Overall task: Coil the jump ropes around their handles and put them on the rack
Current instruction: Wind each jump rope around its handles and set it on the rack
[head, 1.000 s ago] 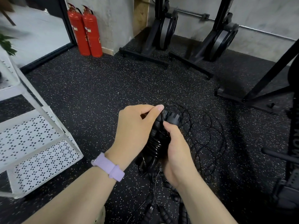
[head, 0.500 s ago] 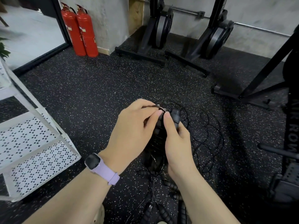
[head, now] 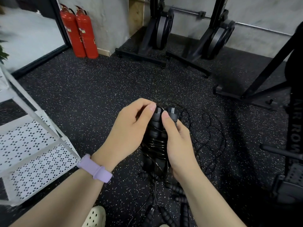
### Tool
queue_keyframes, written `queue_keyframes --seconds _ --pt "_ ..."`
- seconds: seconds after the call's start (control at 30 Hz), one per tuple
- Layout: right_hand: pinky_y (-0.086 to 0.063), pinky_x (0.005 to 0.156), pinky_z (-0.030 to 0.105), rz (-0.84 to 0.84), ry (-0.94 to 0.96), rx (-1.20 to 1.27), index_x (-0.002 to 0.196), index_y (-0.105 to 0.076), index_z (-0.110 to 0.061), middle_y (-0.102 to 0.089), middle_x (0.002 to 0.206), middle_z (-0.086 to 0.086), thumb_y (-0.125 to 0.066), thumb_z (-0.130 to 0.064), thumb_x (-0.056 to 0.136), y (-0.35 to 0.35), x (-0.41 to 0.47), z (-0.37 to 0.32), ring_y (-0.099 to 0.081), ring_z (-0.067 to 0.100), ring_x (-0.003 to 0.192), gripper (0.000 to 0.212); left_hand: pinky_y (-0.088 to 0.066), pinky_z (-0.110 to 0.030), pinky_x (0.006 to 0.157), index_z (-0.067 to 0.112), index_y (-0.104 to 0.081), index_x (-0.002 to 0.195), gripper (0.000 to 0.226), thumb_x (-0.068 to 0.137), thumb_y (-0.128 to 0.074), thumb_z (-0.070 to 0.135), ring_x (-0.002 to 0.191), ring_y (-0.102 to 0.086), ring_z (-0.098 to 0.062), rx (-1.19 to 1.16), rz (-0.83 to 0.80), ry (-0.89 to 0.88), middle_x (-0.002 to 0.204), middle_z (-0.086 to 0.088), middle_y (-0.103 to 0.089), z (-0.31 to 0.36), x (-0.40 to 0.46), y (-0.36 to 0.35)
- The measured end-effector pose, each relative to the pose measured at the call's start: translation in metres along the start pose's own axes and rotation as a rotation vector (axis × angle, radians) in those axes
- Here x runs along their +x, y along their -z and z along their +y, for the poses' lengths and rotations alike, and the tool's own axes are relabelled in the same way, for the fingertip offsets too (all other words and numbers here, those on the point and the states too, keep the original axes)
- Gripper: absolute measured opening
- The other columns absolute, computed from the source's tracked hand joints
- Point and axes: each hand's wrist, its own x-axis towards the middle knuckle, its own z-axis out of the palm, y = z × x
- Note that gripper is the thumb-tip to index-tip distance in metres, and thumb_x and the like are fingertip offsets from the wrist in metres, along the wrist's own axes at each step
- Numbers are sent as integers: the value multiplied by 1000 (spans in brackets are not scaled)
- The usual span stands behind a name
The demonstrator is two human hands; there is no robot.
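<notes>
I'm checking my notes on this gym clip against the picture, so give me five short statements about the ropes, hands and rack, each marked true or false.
1. Both hands hold one pair of jump rope handles with black cord wound round them. True; the left hand and the right hand both grip it.
2. The white rack stands on the person's right. False; it is on the left.
3. More rope handles lie on the floor below the hands. True.
4. The bundle already lies on a rack shelf. False; it is held above the floor.
5. A purple band is on the right wrist. False; it is on the left wrist.
</notes>
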Motion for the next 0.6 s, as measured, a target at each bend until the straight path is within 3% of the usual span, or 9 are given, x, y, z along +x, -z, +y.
queue_keyframes --seconds 0.1,0.17,0.23,0.33,0.43,0.6 --pt "-53 93 65 7 15 -24 99 -75 -12 -72 106 27 -65 -51 93 -4 -3 2 -72 38 95 41 -40 -24 65 22 -60 83 26 107 -50 27 64 -48 -2 -149 -22 110 69 18 -57 0 3 -3" --pt "-53 92 64 3 17 -9 98 -75 -12 -71 104 27 -64 -52 90 -3 -3 4 -67 32 89 42 -37 -28 63 21 -55 78 29 106 -51 27 64 -45 -8 -280 -52 205 71 7 -52 1 4 -5" --pt "-55 85 58 -2 27 -24 97 -74 -10 -72 93 19 -64 -52 89 -1 -3 4 -65 28 85 43 -34 -38 74 24 -55 75 27 101 -55 31 76 -43 -18 -408 -83 289 79 -3 -49 1 7 -5" --pt "-51 78 47 -24 61 -53 93 -71 -9 -67 85 9 -64 -52 88 0 -2 5 -61 24 80 44 -30 -45 83 24 -53 73 18 90 -59 29 88 -38 -24 -573 -121 411 81 -5 -47 0 10 -6" --pt "-49 77 42 -50 114 -95 88 -67 -8 -65 81 6 -64 -53 86 0 -2 7 -59 21 77 45 -34 -48 86 15 -56 87 14 81 -62 26 93 -41 -27 -676 -105 513 93 -10 -48 -6 12 -4" --pt "-50 75 43 -57 121 -134 89 -66 -6 -64 80 6 -63 -46 87 1 -1 6 -58 19 77 40 -34 -51 93 10 -58 119 55 70 -68 30 102 -43 -29 -731 -221 639 114 -13 -49 -11 13 0"
